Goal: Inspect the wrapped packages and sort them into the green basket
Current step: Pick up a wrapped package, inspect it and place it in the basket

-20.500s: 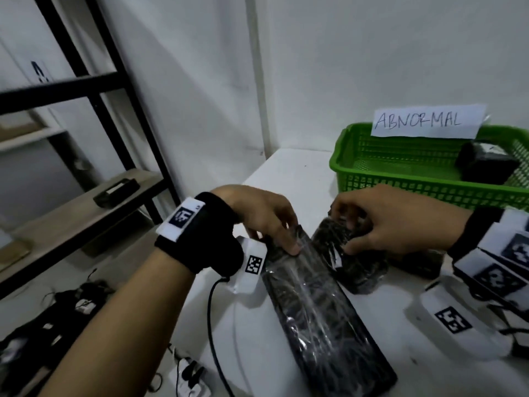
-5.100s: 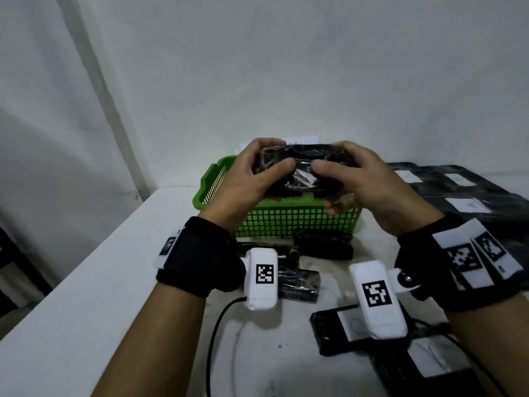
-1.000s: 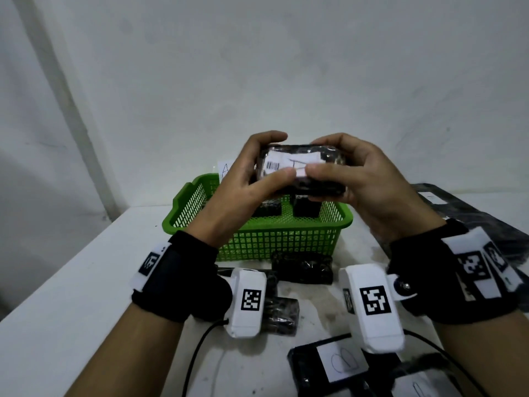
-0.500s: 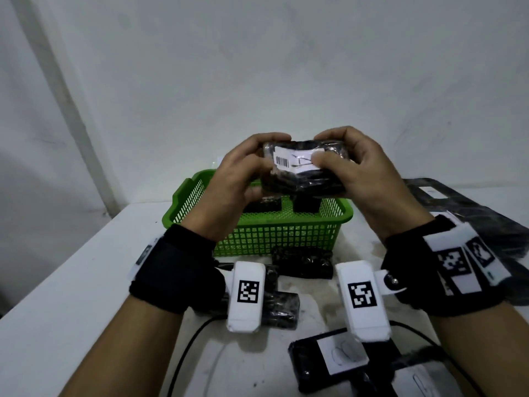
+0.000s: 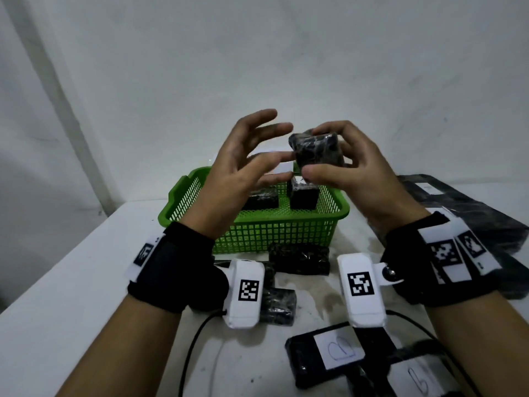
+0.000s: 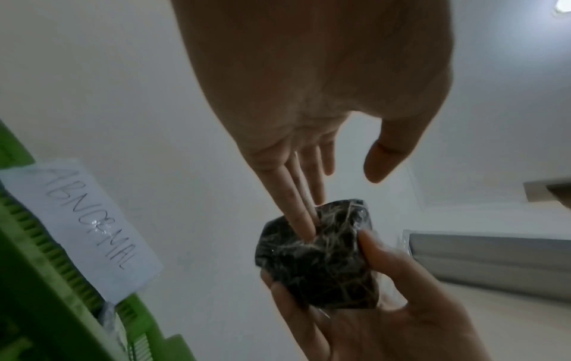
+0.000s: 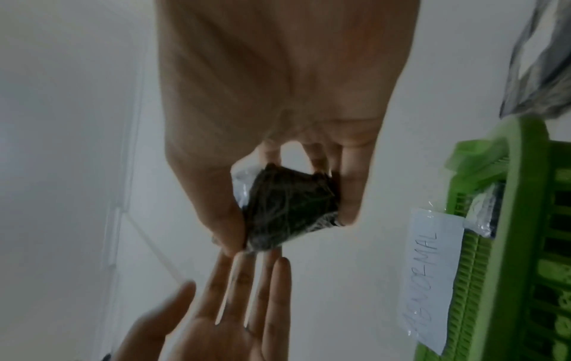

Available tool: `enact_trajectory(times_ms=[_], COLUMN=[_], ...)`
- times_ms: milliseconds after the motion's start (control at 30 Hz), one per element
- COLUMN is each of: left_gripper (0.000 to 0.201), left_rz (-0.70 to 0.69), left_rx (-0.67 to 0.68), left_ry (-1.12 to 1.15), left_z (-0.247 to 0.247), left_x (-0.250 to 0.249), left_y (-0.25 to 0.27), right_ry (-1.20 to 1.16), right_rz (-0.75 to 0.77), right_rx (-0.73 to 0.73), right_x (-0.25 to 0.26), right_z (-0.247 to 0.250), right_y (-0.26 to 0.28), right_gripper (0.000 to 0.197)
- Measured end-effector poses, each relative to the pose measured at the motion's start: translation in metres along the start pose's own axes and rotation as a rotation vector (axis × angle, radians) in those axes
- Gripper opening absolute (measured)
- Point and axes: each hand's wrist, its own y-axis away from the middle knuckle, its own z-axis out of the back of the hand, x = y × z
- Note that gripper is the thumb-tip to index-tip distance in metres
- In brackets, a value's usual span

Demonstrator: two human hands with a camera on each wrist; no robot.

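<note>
A small black package wrapped in clear film [image 5: 316,150] [image 6: 321,256] [image 7: 287,207] is held up above the green basket [image 5: 274,230]. My right hand [image 5: 337,164] grips it between thumb and fingers. My left hand [image 5: 252,156] is beside it with fingers spread and straight; in the left wrist view its fingertips [image 6: 304,227] touch the package's top. Two wrapped packages [image 5: 262,197] [image 5: 303,194] lie inside the basket. A paper label reading ABNORMAL [image 6: 83,227] [image 7: 432,276] hangs on the basket's far rim.
On the white table [image 5: 71,296] more wrapped black packages lie in front of the basket [image 5: 299,257] [image 5: 276,305], and labelled ones near the front edge [image 5: 323,353]. Large black bags [image 5: 469,213] lie at the right. A black cable [image 5: 194,345] runs from the left wrist camera.
The left hand has let go of the package and opened its fingers. The right hand has turned the package on end, so its white barcode label no longer shows.
</note>
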Motion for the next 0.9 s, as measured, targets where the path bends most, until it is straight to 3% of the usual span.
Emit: enact_trajectory(times_ms=[67,133,200,267,333,400,533,667,733,900], left_gripper=[0.033,0.04,0.046,0.046,0.042,0.047,0.062,0.056,0.057,0.047], left_rz=[0.125,0.274,0.332,0.322,0.306,0.284,0.256,0.266,0.269,0.169], left_rx=[-0.065,-0.041,0.025,0.032,0.01,0.004,0.068,0.116,0.132,0.048], left_ry=[0.025,0.029,0.078,0.136,0.147,0.087,-0.076,-0.153,-0.151,-0.201], left_z=[-0.002,-0.003,-0.004,-0.005,-0.004,-0.001,-0.003,-0.009,-0.012,-0.01], left_x=[-0.001,0.001,0.004,0.005,0.006,0.008,0.01,0.01,0.009,0.008], left_y=[-0.002,-0.003,-0.004,-0.004,-0.005,-0.005,-0.002,0.0,0.002,0.002], right_ry=[0.057,0.084,0.136,0.181,0.152,0.062,0.004,0.057,0.07,0.04], right_rz=[0.095,0.134,0.138,0.14,0.119,0.033,-0.133,-0.07,-0.013,0.039], right_rx=[-0.067,-0.06,-0.01,0.077,0.17,0.173,0.017,-0.124,-0.169,-0.069], right_x=[0.002,0.003,0.003,0.004,0.002,0.003,0.003,0.001,0.003,0.013], right_z=[-0.001,-0.002,-0.006,-0.01,-0.009,-0.008,-0.008,-0.01,-0.01,-0.009], right_y=[0.0,0.001,0.002,0.003,0.002,0.001,-0.004,-0.006,-0.003,0.0], right_gripper=[0.05,0.05,0.052,0.059,0.079,0.095,0.079,0.052,0.053,0.053])
